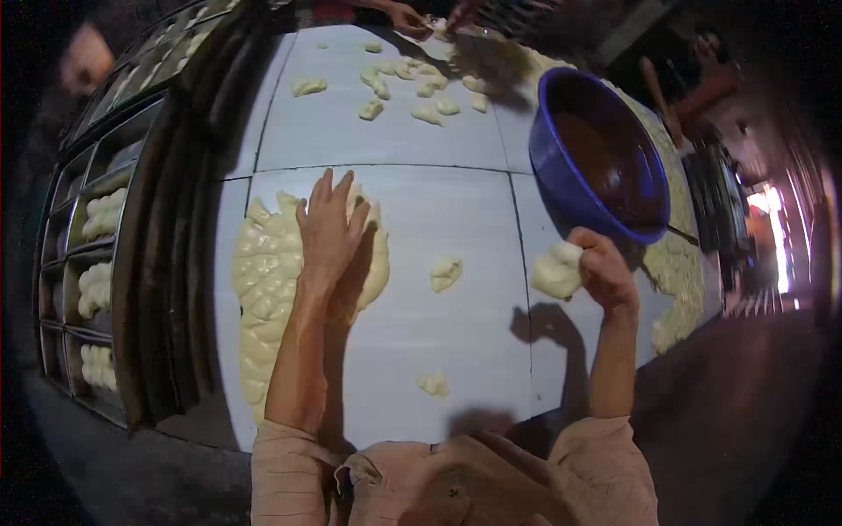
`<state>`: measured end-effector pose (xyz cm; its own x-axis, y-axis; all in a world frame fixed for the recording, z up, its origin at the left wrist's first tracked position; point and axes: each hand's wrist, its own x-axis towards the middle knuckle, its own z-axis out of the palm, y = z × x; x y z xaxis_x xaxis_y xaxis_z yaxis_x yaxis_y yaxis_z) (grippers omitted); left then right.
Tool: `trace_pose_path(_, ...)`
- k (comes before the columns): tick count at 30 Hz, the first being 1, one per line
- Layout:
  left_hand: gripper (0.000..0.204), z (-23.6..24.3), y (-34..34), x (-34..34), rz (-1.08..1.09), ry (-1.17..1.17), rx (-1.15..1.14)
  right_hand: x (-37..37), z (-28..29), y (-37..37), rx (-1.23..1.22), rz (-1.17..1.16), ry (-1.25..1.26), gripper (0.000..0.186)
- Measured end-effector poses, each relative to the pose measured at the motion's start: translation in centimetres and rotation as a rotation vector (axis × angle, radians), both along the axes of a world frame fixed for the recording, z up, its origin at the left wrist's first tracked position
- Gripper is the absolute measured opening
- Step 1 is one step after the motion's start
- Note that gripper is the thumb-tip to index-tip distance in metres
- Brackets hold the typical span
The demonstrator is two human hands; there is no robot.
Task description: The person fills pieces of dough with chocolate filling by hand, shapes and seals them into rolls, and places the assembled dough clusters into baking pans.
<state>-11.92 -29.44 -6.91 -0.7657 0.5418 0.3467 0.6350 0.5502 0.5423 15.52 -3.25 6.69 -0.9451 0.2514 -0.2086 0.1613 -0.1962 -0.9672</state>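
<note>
My left hand (329,219) lies with fingers spread on a large slab of pale dough (267,289) at the table's left. Raised over the right side, my right hand (605,270) is closed on a dough piece (555,273), which bulges out to the left of the fingers. Between my hands a small lump of dough (445,273) rests on the white tiled table (430,342). Another small dough scrap (432,383) sits nearer to me.
A large blue basin (548,145) with brown liquid stands at the right. Several dough pieces (425,83) are scattered farther back. Trays of shaped dough (96,289) are stacked at the left. Across the far edge, another person's hand (410,19) handles dough. More dough (675,289) lies along the right edge.
</note>
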Motion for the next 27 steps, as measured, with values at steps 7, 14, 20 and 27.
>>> trace_pose_path(7,0.035,3.6,2.6,13.4,-0.454,-0.618,0.255,7.9,-11.4,-6.4,-0.134,-0.234,-0.371,0.045)
trace_pose_path(14,0.047,0.5,6.2,22.7,-0.65,-0.218,-0.032,11.5,-10.9,-4.5,0.024,-0.121,-0.376,0.052)
trace_pose_path(20,0.036,0.6,7.7,25.1,-0.523,-0.224,-0.203,14.1,-11.1,-0.8,0.098,-0.221,-0.374,0.041)
trace_pose_path(27,0.072,0.3,9.4,26.3,-0.584,-0.389,-0.063,15.3,-12.4,1.2,-0.116,-0.173,-0.255,0.033)
